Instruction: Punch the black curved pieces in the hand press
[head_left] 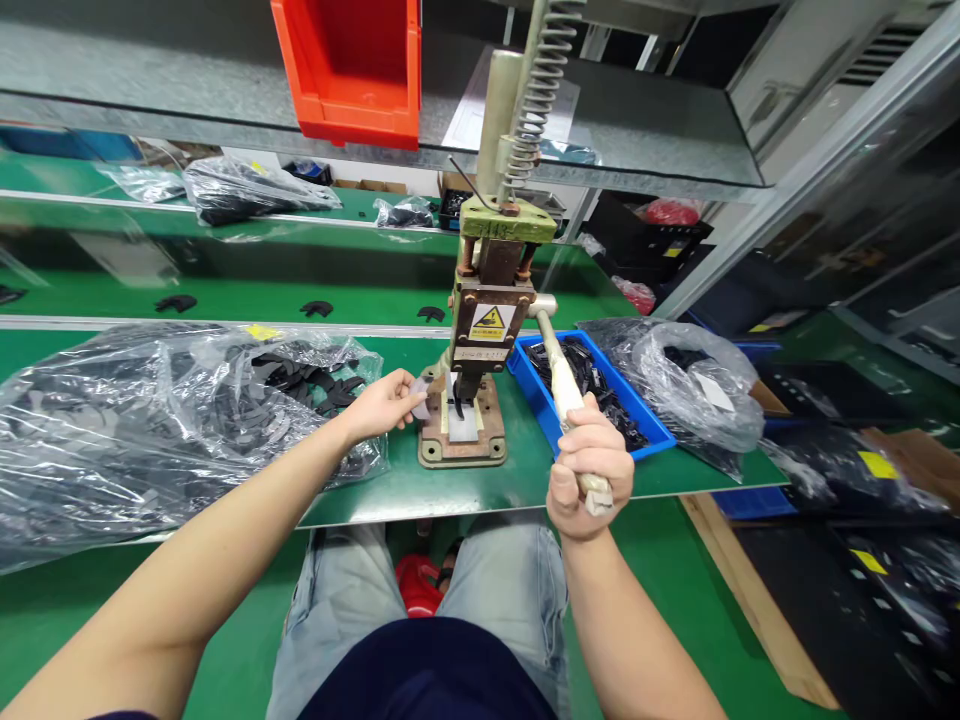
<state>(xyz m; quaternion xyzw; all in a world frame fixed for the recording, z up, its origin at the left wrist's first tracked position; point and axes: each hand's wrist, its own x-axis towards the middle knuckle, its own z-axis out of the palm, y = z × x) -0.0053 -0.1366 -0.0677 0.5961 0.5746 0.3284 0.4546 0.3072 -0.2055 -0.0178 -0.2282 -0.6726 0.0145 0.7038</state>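
A hand-lever press point(491, 325) stands on the green workbench, with a spring on top and a warning label on its front. My right hand point(590, 465) is wrapped round the wrapped lever handle point(559, 370), which slopes down toward me. At the left of the press base point(491, 415), my left hand point(388, 404) pinches a thin greyish piece point(421, 399), whose exact kind I cannot tell. Under the ram, a small black part point(459, 405) sits at a pale plate point(463, 428); the ram partly hides it.
A large clear bag of black curved parts point(187, 430) covers the bench's left side. Right of the press are a blue bin point(630, 400) of black parts and another plastic bag point(697, 370). Curved black pieces point(316, 308) lie behind. An orange bin point(360, 120) rests on the shelf overhead.
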